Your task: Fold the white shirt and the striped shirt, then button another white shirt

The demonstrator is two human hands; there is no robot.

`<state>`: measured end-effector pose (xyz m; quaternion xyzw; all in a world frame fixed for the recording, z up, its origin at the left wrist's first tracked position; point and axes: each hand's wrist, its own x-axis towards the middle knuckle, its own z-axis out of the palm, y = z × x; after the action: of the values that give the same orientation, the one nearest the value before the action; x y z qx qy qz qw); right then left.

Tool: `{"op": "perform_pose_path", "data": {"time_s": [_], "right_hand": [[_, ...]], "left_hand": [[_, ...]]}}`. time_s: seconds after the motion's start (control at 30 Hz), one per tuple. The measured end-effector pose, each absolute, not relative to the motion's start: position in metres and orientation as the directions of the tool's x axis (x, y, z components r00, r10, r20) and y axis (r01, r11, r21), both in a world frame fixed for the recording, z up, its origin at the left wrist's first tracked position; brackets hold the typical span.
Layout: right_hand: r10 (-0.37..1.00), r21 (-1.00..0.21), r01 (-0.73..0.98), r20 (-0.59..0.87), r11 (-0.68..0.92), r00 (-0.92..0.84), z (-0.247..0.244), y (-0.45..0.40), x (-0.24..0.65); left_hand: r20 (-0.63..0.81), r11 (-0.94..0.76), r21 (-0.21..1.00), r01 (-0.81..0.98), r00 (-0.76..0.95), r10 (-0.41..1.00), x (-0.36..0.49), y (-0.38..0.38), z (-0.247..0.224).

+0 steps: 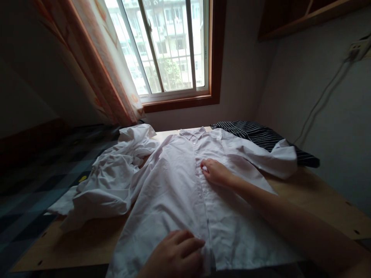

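A white button-up shirt (174, 181) lies spread front up on a wooden board, its collar toward the window and its sleeves out to the sides. My right hand (216, 172) is closed in a pinch on the shirt's front edge, near the chest. Close to the lower hem, my left hand (176, 255) rests over the button strip with its fingers bent; what lies under its fingertips is hidden.
Crumpled white cloth (110, 177) lies left of the shirt. A black striped garment (255, 133) sits behind the right sleeve. The wooden board (321, 200) borders a checked bedspread (17, 208). Beyond are a window, an orange curtain (95, 58) and a wall cable (321, 92).
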<state>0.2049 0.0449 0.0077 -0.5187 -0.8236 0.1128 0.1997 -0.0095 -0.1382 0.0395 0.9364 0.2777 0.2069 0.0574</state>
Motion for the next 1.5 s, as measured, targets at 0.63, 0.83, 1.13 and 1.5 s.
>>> {"op": "perform_pose_path", "data": {"time_s": [0.63,0.83,1.13,1.5], "right_hand": [[0.92,-0.378,0.841,0.221,0.388,-0.325,0.003,0.03,0.2],[0.94,-0.353,0.875,0.198,0.332,-0.277,0.005,0.024,0.194],[0.944,-0.278,0.905,0.167,0.321,-0.284,0.014,0.021,0.193],[0.916,-0.43,0.811,0.249,0.395,-0.314,0.015,0.036,0.209]], "left_hand": [[0.158,-0.41,0.121,0.904,0.391,0.907,0.018,0.058,-0.005],[0.029,-0.375,0.084,0.923,0.374,0.927,0.021,0.05,0.005],[-0.05,-0.4,0.138,0.906,0.41,0.911,0.012,0.056,0.008],[0.064,-0.387,0.133,0.912,0.382,0.922,0.018,0.051,0.005]]}}
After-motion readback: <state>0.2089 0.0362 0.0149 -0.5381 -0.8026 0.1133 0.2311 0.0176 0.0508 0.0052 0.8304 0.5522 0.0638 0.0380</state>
